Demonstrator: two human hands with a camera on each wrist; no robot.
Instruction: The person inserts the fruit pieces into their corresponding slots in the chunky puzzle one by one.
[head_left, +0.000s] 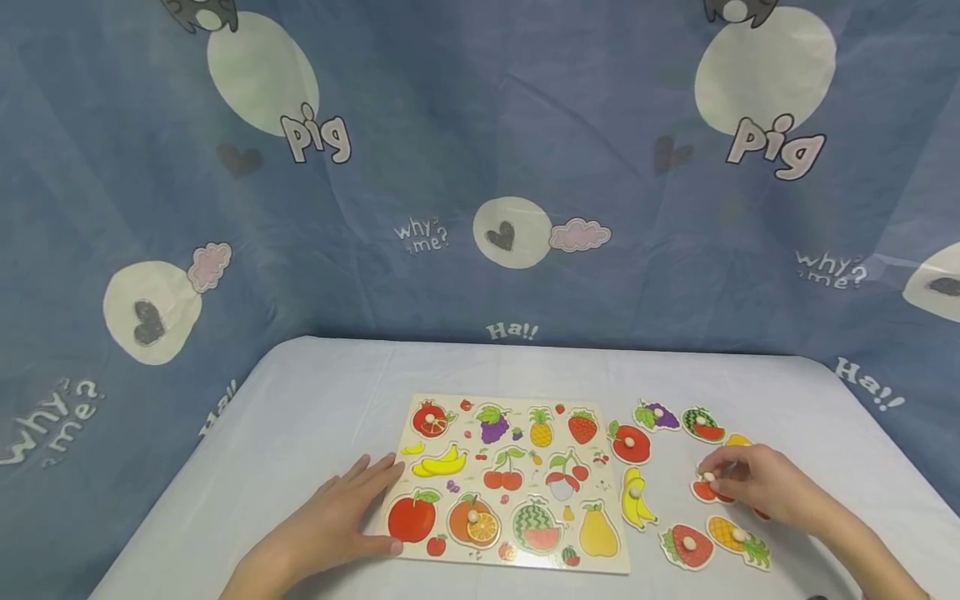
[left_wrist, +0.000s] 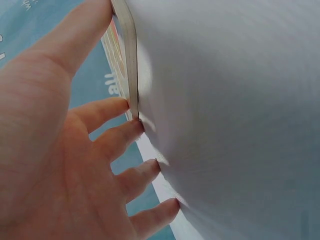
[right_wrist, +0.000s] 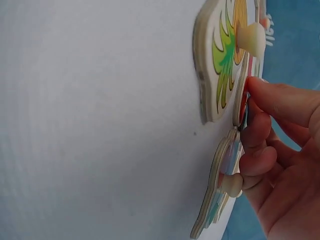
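A fruit puzzle board [head_left: 465, 483] lies on the white table. At its left edge rests my left hand [head_left: 330, 525], fingers spread; the left wrist view shows the hand [left_wrist: 95, 160] with thumb and fingertips along the board's side [left_wrist: 131, 60]. Right of the board, my right hand [head_left: 772, 487] pinches a red fruit piece [head_left: 703, 492] at its knob, partly covering it. The right wrist view has that hand [right_wrist: 285, 135] with thumb and curled fingers at the red piece, behind a knobbed pineapple piece [right_wrist: 225, 55].
Around my right hand lie knobbed pieces: grapes [head_left: 657, 416], watermelon [head_left: 703, 425], apple [head_left: 630, 444], bananas [head_left: 634, 507], strawberry [head_left: 686, 547] and pineapple [head_left: 727, 533]. Orange [head_left: 461, 521] and pomegranate [head_left: 430, 427] pieces with knobs sit in the board. A blue printed cloth [head_left: 420, 292] hangs behind.
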